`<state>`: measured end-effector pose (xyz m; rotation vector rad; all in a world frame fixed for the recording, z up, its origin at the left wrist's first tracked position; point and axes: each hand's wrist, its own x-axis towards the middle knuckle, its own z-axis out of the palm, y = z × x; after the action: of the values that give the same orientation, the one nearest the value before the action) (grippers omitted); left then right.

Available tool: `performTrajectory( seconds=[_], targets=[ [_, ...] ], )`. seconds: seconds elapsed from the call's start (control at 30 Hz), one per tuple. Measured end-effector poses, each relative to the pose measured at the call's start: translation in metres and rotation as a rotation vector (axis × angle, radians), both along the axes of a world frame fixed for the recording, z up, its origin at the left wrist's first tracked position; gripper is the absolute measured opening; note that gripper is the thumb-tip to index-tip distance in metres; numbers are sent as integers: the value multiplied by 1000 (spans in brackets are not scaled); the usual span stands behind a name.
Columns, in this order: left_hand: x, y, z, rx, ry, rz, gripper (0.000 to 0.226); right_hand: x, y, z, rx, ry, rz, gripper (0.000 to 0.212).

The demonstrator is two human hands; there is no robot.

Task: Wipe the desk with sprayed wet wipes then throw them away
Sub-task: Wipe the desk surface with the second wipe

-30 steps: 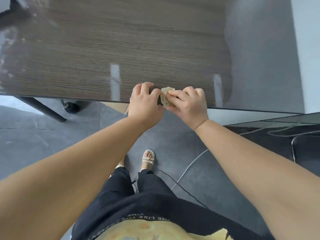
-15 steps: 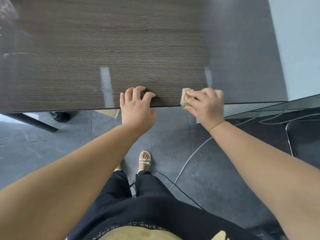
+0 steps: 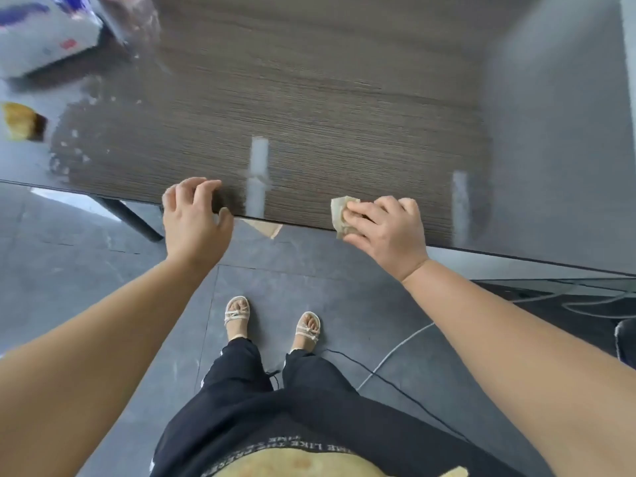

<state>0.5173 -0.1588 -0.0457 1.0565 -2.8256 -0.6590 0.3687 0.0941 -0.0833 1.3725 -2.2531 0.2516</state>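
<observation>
Right hand (image 3: 382, 228): fingers laid over a folded wipe (image 3: 341, 215), thumb tucked at its near side, holding it down on the desk (image 3: 327, 108) right at the near edge. Left hand (image 3: 196, 218): loosely curled, holding nothing, fingertips at the same edge, well apart to the left. We judge the wiping falls to the right hand. The wipe's folded length runs near-to-far, and most of the bare desk lies far and left of it. Far left corner: a blurred white pack (image 3: 44, 39), with pale blotches beside it.
</observation>
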Motion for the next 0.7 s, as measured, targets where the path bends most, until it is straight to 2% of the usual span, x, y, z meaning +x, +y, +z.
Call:
performTrajectory(
  seconds=[0.17,0.5,0.7],
  targets=[
    [33,-52,-3,1,13,96,37,7,-35,2,15,-10,71,23],
    [85,-156,8,41,5,161,45,80,-248,1,39,-66,152,31],
    [101,-204,10,53,-5,116,45,111,-339,7,43,-109,196,27]
  ],
)
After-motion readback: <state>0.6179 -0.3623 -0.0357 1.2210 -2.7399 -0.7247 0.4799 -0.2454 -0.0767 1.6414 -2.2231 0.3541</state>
